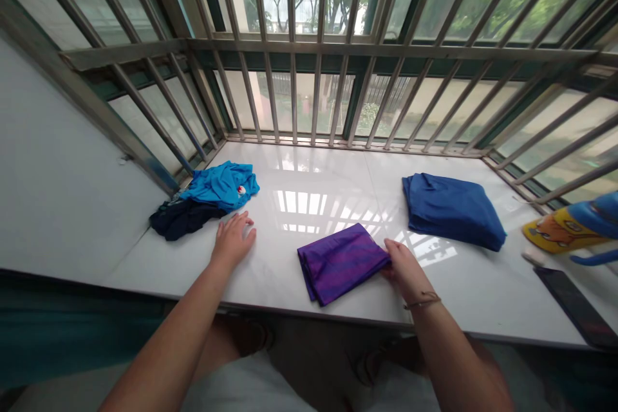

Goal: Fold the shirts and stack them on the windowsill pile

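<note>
Head view: a folded purple cloth (342, 265), roughly rectangular, with a smooth, faintly glossy face and darker streaks, lies near the front edge of a polished white ledge (270, 270), between the two hands. Layered folds show along its left side. The right hand (402, 265) pinches its right corner between thumb and fingers, hiding that corner; a thin bracelet (423, 300) circles the wrist. The left hand (235, 239) is palm down with fingers loosely spread and holding nothing; whether it touches the ledge cannot be determined. Just beyond its fingertips sits a crumpled bright-blue garment (221, 184), soft and wrinkled, with a dark navy garment (184, 219) bunched against it. To the right lies a thick, folded blue cloth (451, 211), block-shaped with rounded edges. At far right are a yellow-and-blue container (564, 230) with a blue handle, a small pale object and a flat black phone (577, 306). Metal bars (309, 47) close off the ledge's rear, before glass panes; their reflections streak the glossy surface.
</note>
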`<action>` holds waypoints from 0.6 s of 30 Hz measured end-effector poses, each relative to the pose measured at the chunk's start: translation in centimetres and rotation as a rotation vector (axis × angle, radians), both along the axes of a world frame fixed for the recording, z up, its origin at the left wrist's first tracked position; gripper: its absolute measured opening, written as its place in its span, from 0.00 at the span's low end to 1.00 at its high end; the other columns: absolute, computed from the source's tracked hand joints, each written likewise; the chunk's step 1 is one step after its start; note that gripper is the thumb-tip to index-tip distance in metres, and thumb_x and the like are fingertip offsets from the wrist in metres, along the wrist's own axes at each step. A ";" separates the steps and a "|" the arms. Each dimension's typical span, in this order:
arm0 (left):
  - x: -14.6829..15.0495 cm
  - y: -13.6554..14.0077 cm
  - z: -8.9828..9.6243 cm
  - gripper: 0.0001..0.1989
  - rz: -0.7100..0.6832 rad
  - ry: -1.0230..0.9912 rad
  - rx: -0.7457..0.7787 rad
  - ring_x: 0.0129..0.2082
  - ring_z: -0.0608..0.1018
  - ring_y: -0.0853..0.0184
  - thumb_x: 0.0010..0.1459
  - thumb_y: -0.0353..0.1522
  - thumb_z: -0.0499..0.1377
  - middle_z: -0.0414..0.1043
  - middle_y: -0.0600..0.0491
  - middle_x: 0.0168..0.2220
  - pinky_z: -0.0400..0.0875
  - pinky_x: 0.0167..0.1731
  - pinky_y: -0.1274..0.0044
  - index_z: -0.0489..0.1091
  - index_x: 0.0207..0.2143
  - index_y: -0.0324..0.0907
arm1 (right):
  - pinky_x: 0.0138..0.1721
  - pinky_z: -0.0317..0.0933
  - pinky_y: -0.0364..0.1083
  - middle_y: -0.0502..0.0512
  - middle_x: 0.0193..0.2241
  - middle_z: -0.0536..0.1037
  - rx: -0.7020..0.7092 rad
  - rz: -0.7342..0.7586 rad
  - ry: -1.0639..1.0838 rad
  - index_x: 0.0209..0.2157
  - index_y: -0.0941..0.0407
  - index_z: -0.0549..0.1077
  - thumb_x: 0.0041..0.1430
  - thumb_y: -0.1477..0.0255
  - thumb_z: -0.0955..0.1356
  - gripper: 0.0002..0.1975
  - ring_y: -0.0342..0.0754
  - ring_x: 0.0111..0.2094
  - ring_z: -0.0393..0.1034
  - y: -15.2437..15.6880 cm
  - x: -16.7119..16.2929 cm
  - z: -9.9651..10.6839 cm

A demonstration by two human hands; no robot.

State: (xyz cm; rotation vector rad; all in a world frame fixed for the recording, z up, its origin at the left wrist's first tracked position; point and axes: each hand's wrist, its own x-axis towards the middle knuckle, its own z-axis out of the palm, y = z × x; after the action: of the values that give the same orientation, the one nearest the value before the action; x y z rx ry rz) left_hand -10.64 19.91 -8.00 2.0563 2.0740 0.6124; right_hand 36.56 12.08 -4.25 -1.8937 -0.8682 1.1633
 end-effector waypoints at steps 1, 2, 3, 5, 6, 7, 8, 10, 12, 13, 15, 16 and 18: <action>0.0 0.0 0.0 0.12 -0.002 -0.002 0.003 0.74 0.67 0.48 0.68 0.38 0.57 0.69 0.49 0.73 0.49 0.76 0.47 0.75 0.49 0.48 | 0.32 0.75 0.50 0.62 0.39 0.84 -0.019 0.066 -0.043 0.58 0.56 0.73 0.66 0.49 0.66 0.29 0.55 0.34 0.80 0.6 0.2 0.4; 0.0 0.0 0.0 0.12 -0.003 -0.003 0.003 0.74 0.67 0.48 0.67 0.38 0.57 0.69 0.49 0.72 0.49 0.76 0.47 0.75 0.49 0.48 | 0.31 0.73 0.49 0.61 0.37 0.84 -0.035 0.140 -0.083 0.54 0.56 0.77 0.64 0.49 0.70 0.28 0.54 0.33 0.79 1.2 0.4 0.8; 0.0 0.0 0.0 0.12 -0.004 -0.005 0.001 0.74 0.67 0.48 0.67 0.38 0.57 0.69 0.49 0.72 0.49 0.76 0.47 0.75 0.49 0.48 | 0.30 0.70 0.48 0.59 0.34 0.83 -0.046 0.211 -0.115 0.48 0.56 0.80 0.61 0.51 0.73 0.24 0.54 0.32 0.78 1.7 0.5 1.2; 0.0 0.0 0.1 0.12 -0.004 -0.006 -0.007 0.74 0.66 0.48 0.67 0.38 0.57 0.69 0.49 0.73 0.48 0.76 0.47 0.75 0.49 0.48 | 0.31 0.67 0.46 0.56 0.28 0.81 -0.041 0.326 -0.150 0.36 0.56 0.82 0.56 0.55 0.76 0.17 0.53 0.31 0.75 2.8 0.7 1.9; 0.0 0.0 0.1 0.11 -0.002 -0.005 -0.010 0.75 0.66 0.49 0.67 0.38 0.57 0.69 0.49 0.73 0.48 0.77 0.47 0.74 0.49 0.49 | 0.32 0.66 0.46 0.55 0.27 0.81 -0.029 0.367 -0.159 0.32 0.56 0.81 0.55 0.56 0.76 0.16 0.52 0.32 0.75 3.3 0.7 2.1; 0.0 0.0 0.1 0.11 0.000 -0.004 -0.012 0.75 0.66 0.49 0.67 0.38 0.57 0.69 0.49 0.73 0.48 0.77 0.47 0.74 0.49 0.49 | 0.33 0.66 0.45 0.54 0.28 0.81 -0.008 0.398 -0.163 0.32 0.55 0.81 0.56 0.57 0.76 0.15 0.52 0.33 0.75 3.8 0.8 2.3; 0.0 0.0 0.1 0.11 0.002 -0.003 -0.013 0.75 0.66 0.49 0.67 0.38 0.57 0.69 0.50 0.73 0.47 0.77 0.47 0.74 0.49 0.49 | 0.34 0.67 0.45 0.53 0.30 0.82 0.022 0.420 -0.169 0.33 0.55 0.81 0.57 0.57 0.75 0.15 0.52 0.35 0.75 4.2 0.9 2.4; 0.1 0.0 0.1 0.11 0.005 -0.002 -0.010 0.74 0.66 0.49 0.67 0.38 0.57 0.69 0.50 0.73 0.47 0.77 0.48 0.74 0.49 0.49 | 0.35 0.68 0.44 0.52 0.34 0.83 0.093 0.426 -0.187 0.38 0.54 0.81 0.59 0.56 0.74 0.16 0.51 0.36 0.75 5.1 1.4 2.8; 0.1 0.0 0.1 0.11 0.006 -0.002 -0.003 0.74 0.66 0.49 0.66 0.38 0.58 0.69 0.49 0.72 0.47 0.77 0.49 0.74 0.49 0.49 | 0.32 0.68 0.44 0.51 0.32 0.82 0.142 0.385 -0.200 0.41 0.54 0.79 0.61 0.56 0.74 0.16 0.50 0.33 0.74 6.1 2.4 3.3; 0.1 0.0 0.1 0.11 0.006 -0.001 0.001 0.74 0.66 0.49 0.66 0.38 0.58 0.69 0.49 0.72 0.47 0.77 0.49 0.74 0.48 0.49 | 0.30 0.68 0.44 0.51 0.30 0.80 0.154 0.345 -0.180 0.41 0.55 0.78 0.62 0.56 0.74 0.16 0.49 0.31 0.73 6.7 3.0 3.8; 0.1 0.0 0.1 0.11 0.005 0.001 0.005 0.74 0.67 0.49 0.66 0.37 0.58 0.70 0.49 0.72 0.47 0.77 0.49 0.75 0.49 0.49 | 0.28 0.68 0.43 0.49 0.28 0.78 0.163 0.245 -0.098 0.43 0.55 0.77 0.64 0.59 0.74 0.14 0.47 0.27 0.71 8.2 4.6 5.0; 0.1 0.0 0.0 0.11 0.004 0.002 0.007 0.74 0.67 0.49 0.66 0.37 0.58 0.70 0.50 0.72 0.48 0.77 0.49 0.75 0.49 0.49 | 0.28 0.69 0.43 0.49 0.28 0.78 0.169 0.195 -0.056 0.43 0.54 0.76 0.65 0.61 0.74 0.13 0.46 0.27 0.71 9.1 5.5 5.8; 0.1 0.0 0.1 0.11 0.005 0.002 0.006 0.74 0.67 0.49 0.66 0.37 0.58 0.70 0.49 0.72 0.48 0.77 0.48 0.75 0.49 0.49 | 0.28 0.69 0.43 0.48 0.28 0.77 0.190 0.107 -0.015 0.45 0.54 0.75 0.68 0.64 0.73 0.10 0.45 0.26 0.70 11.1 7.5 7.6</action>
State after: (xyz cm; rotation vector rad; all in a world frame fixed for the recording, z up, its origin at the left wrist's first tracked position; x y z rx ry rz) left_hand -10.56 19.89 -7.94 2.0561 2.0816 0.6180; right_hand 44.01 23.19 3.35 -1.7216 -1.0606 1.0901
